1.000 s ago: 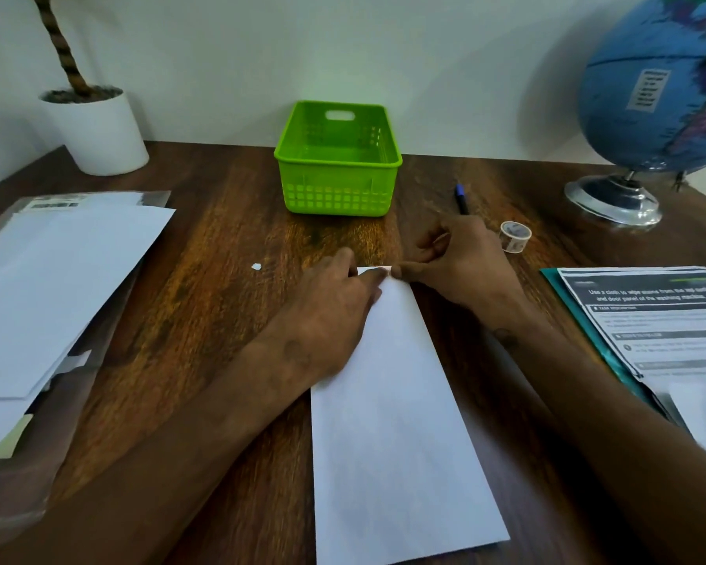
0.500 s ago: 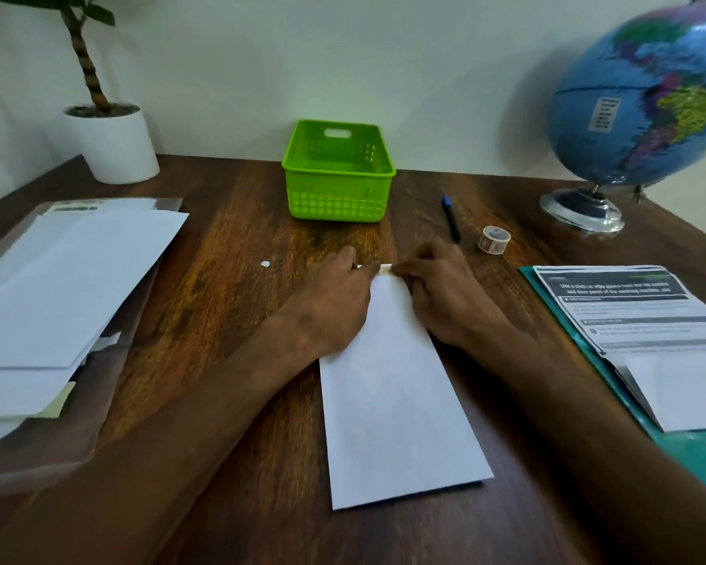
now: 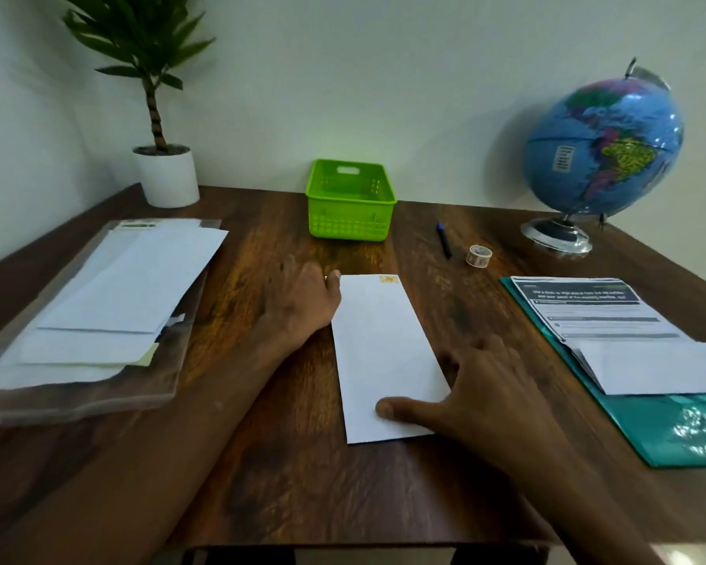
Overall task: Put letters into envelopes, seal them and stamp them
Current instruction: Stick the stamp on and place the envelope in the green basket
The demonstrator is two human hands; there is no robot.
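While I look down from my head camera, the white envelope [image 3: 380,356] lies flat and lengthwise in the middle of the wooden desk [image 3: 270,475], its long edges running away from me. A small orange stamp [image 3: 388,279] sits at its far right corner. My left hand [image 3: 300,305] rests palm down on the desk just beside the envelope's far left edge, fingers loosely spread and gripping nothing, the thumb tip touching that edge. My right hand [image 3: 486,395] is spread wide at the near right corner, thumb lying flat across the paper near the bottom edge, the other fingers fanned out along the right side; whether they are tucked under the edge, I cannot tell. Nothing is pinched or lifted.

Straight ahead, a green basket [image 3: 350,201] stands by the wall. To its right lie a blue pen [image 3: 444,240] and, near it, a small roll of tape [image 3: 478,255]. A globe [image 3: 602,146] stands at the far right corner. On my right, a teal folder [image 3: 665,430] carries a printed sheet [image 3: 587,307] with a folded white paper [image 3: 657,367] over it. On my left, a stack of white papers [image 3: 119,295] rests on a clear plastic sleeve [image 3: 98,397]. A potted plant [image 3: 166,175] sits at the far left corner.
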